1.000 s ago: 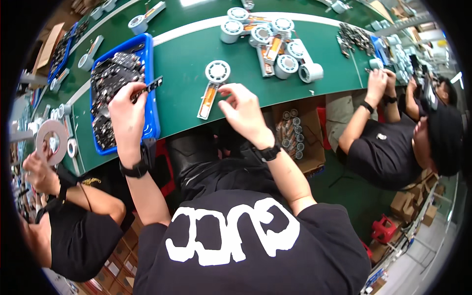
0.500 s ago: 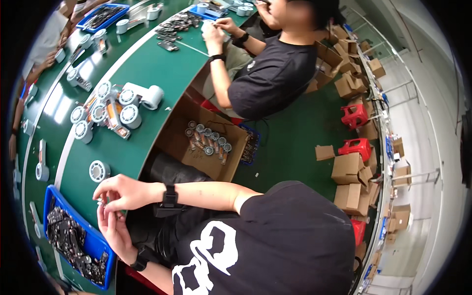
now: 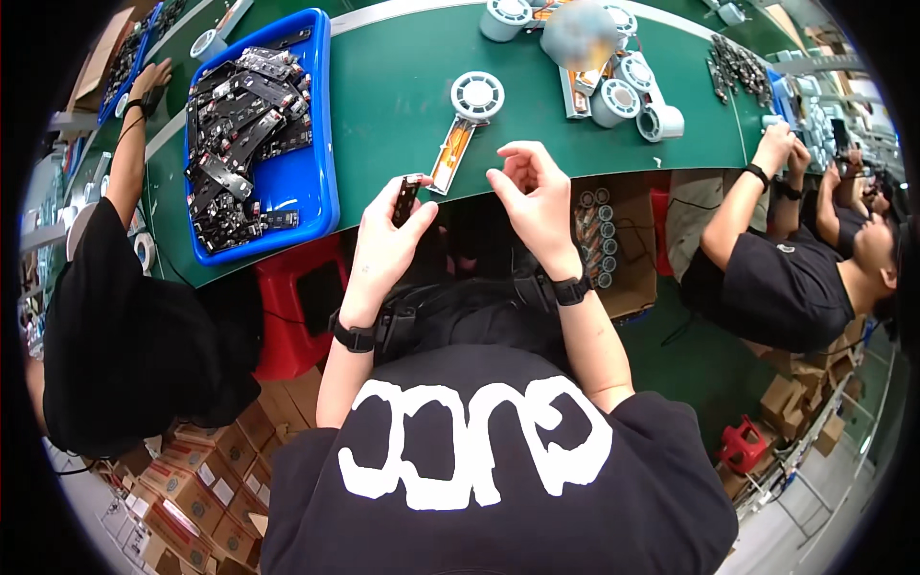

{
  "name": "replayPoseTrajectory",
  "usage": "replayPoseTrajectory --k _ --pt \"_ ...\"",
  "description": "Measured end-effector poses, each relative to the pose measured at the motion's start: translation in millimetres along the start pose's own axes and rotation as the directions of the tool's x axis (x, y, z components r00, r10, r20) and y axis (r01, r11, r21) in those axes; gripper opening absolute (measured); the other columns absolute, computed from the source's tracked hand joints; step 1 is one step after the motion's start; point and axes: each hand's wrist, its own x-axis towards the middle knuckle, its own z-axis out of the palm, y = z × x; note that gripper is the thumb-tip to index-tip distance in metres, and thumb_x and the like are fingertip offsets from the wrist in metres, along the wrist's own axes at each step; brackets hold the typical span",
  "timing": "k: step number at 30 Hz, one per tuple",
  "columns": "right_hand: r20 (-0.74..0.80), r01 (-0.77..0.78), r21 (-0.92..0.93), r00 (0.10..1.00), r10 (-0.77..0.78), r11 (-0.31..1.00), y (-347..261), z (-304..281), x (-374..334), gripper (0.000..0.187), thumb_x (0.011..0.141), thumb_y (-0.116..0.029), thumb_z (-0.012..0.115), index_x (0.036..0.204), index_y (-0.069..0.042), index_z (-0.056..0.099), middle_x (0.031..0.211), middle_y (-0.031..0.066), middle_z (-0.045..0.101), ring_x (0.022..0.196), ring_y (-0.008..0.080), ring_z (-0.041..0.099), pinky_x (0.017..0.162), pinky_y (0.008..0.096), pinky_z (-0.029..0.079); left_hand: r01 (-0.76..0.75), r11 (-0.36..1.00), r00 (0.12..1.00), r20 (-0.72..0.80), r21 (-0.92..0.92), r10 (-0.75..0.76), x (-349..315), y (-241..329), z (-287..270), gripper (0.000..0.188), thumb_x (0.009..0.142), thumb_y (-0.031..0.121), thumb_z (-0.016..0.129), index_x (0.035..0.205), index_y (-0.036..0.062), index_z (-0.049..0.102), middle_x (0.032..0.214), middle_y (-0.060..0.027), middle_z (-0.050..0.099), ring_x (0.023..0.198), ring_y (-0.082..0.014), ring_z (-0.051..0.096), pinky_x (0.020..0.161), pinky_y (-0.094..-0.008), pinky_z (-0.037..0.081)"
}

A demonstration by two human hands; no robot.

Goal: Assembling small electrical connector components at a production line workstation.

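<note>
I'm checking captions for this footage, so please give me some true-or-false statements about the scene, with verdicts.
1. The left hand holds a small dark part. True.
2. Both hands grip that part. False: the right hand is apart from it.
3. The round-headed device nearest the hands lies on the table. True.
4. The table top is red. False: it is green.
5. A blue tray sits to the left of both hands. True.

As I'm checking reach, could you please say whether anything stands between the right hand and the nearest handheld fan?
Nothing visible: only green tabletop shows between the right hand and the handheld fan. The left hand, holding a black circuit board, is to its lower left.
</note>
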Motion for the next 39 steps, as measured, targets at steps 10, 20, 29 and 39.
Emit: replayPoseTrajectory --k 10,20,29,39 --pt "-0.101 0.226 -0.046 0.968 -0.230 0.973 -1.3 26.7 34.6 0.013 0.084 -0.004 0.077 0.096 0.000 0.073 0.084 0.0116 0.073 0.073 0.0158 0.072 0.065 0.0281 0.057 -0.271 0.836 0.931 -0.090 0.477 0.353 30.7 11.0 20.2 0.028 0.089 0.010 0.073 0.114 -0.0035 0.067 0.100 -0.0166 0.073 0.089 -0.0206 0.070 0.082 -0.0346 0.054" --pt "-0.037 0.337 -0.099 0.939 -0.342 0.936 -15.7 20.9 41.4 0.013 0.083 -0.007 0.069 0.094 -0.003 0.073 0.087 0.0142 0.072 0.080 0.0318 0.071 0.075 0.0406 0.056 -0.204 0.972 0.948 -0.226 0.113 0.225 44.7 -11.4 18.1 0.016 0.100 0.013 0.065 0.106 -0.0018 0.066 0.081 0.0004 0.063 0.058 -0.0032 0.046 0.050 -0.0209 0.035" --pt "0.094 0.382 -0.199 0.924 -0.370 0.903 -7.9 6.8 45.2 0.010 0.083 -0.005 0.066 0.091 -0.004 0.072 0.082 0.0114 0.070 0.083 0.0321 0.068 0.077 0.0414 0.055 -0.226 0.974 0.963 -0.153 -0.022 0.220 51.5 -11.0 -3.7 0.016 0.105 0.015 0.059 0.111 0.0022 0.066 0.085 -0.0008 0.064 0.059 -0.0044 0.051 0.052 -0.0202 0.038" --pt "0.052 0.457 -0.206 0.888 -0.457 0.865 8.3 2.3 49.6 0.016 0.083 -0.002 0.075 0.098 -0.004 0.077 0.091 0.0112 0.074 0.083 0.0255 0.073 0.073 0.0333 0.058 -0.232 0.970 0.965 -0.138 -0.067 0.221 55.3 13.7 18.8 0.028 0.107 0.011 0.051 0.128 -0.0019 0.062 0.087 -0.0044 0.067 0.065 -0.0099 0.062 0.060 -0.0232 0.051"
